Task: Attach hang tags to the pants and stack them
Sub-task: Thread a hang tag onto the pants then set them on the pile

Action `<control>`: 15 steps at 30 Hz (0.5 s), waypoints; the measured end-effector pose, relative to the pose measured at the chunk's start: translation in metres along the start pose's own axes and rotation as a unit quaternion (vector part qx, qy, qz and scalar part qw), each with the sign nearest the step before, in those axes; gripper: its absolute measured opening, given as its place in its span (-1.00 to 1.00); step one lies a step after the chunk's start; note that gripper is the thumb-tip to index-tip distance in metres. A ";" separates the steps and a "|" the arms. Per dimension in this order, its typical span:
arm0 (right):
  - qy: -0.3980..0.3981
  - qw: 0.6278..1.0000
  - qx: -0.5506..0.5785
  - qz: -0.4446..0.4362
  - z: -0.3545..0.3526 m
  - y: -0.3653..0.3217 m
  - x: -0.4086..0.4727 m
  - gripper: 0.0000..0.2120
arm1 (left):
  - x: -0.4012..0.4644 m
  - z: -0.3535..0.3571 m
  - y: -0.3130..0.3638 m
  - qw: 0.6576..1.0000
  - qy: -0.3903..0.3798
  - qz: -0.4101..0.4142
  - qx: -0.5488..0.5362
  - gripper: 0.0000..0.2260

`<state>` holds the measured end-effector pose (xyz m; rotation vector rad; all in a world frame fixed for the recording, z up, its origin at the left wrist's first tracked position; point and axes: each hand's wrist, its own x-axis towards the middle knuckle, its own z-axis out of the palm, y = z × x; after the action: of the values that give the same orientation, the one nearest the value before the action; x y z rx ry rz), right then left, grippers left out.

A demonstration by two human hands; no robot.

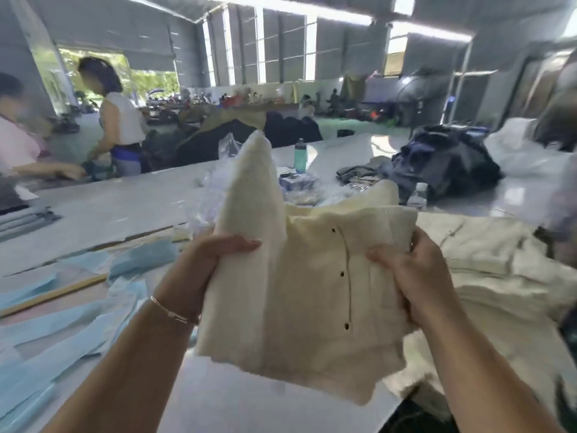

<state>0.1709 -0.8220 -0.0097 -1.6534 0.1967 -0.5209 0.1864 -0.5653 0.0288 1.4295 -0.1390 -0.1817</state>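
Cream pants (312,292), folded with a row of dark snaps showing, are held up above the near edge of the white table (109,201), the left hand (199,260) gripping the left fold and the right hand (415,270) pinching the top right corner. No hang tag is visible, though one may be hidden in the blur. Keep both grips level so the fold stays square, then lower it flat onto the stack of cream pants (499,260) just to the right.

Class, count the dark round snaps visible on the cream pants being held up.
3 snaps on the cream pants: top, middle, bottom. Folds may hide others.
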 end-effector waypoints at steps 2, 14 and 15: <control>0.058 0.997 0.037 -0.024 -0.043 -0.021 0.026 -0.77 | 0.041 0.043 0.032 0.999 -0.032 0.018 0.006 -0.81; 0.118 0.863 -0.476 0.120 -0.195 0.006 0.181 -0.01 | 0.314 0.157 0.006 0.864 0.103 0.076 0.487 -0.64; 0.088 0.811 -0.565 0.127 -0.198 0.022 0.182 -0.06 | 0.321 0.160 -0.019 0.798 0.101 0.071 0.590 -0.58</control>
<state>0.2477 -1.0786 0.0230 -2.6704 1.0085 -0.3445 0.4672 -0.7894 0.0280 2.6707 -0.1947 0.2502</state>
